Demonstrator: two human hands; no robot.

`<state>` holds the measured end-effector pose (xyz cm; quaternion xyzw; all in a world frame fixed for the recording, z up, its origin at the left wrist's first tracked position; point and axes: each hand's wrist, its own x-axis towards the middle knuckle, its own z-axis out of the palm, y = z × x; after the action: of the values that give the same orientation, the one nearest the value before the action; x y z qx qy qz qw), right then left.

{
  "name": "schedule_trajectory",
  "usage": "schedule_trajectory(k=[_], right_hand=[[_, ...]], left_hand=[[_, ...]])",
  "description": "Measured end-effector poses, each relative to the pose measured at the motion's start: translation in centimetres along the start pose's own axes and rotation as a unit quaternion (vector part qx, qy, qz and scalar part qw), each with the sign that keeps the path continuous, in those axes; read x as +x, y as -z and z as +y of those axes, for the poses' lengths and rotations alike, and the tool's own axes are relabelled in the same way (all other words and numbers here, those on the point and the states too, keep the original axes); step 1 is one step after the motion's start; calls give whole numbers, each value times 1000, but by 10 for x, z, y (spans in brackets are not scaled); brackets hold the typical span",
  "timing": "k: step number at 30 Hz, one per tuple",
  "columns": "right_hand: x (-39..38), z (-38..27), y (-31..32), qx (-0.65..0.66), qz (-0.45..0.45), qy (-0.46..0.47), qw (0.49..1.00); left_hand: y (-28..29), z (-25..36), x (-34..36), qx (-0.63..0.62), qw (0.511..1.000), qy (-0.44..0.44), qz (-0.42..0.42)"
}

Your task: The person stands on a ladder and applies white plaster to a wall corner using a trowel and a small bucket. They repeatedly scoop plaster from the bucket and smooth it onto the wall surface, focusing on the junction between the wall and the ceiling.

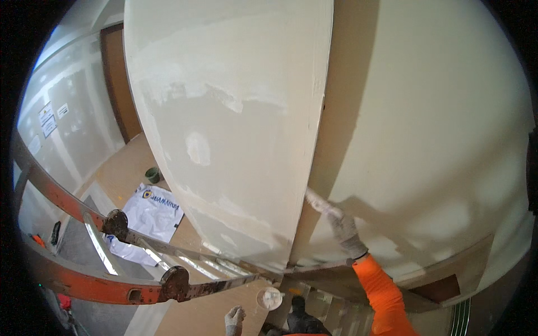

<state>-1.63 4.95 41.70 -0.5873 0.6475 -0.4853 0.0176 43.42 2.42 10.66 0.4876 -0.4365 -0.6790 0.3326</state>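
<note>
Reaching flat, smeared drywall (235, 140) at its 4-o'clock edge, knit-gloved right hand (335, 217) extends fingers; left hand (234, 321) curls, grip unclear.

An orange-sleeved right arm (384, 294) slants in from the lower right, gloved right hand (336, 217) outstretched up-left; gloved left hand (234, 321) loosely curled, bottom centre.

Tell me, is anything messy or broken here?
The wall looks blotchy: whitish smears and an oval patch stand out against its duller surface. The white bag lies rumpled on the floor, and the ladder's orange paint is marked. I see no clear break.
</note>
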Motion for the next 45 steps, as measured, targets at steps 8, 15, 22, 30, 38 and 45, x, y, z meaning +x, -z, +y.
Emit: schedule_trajectory(k=[8,15,22,30,38,45], right_hand=[[207,-167,149,37,288,297,910],[331,-254,240,-81,302,275,909],[260,-175,139,67,196,315,926],[107,-70,85,-78,16,133,988],[232,-170,214,-136,193,412,880],[398,-372,336,-281,369,579,670]], left_hand=[[-6,0,32,21,999,-43,-11],[-46,28,3,-18,998,-51,-38],[-16,31,-37,-40,997,-66,28],[-42,59,-8,28,994,-107,-11],[-66,92,66,250,918,-309,8],[-114,61,144,70,978,-191,-55]])
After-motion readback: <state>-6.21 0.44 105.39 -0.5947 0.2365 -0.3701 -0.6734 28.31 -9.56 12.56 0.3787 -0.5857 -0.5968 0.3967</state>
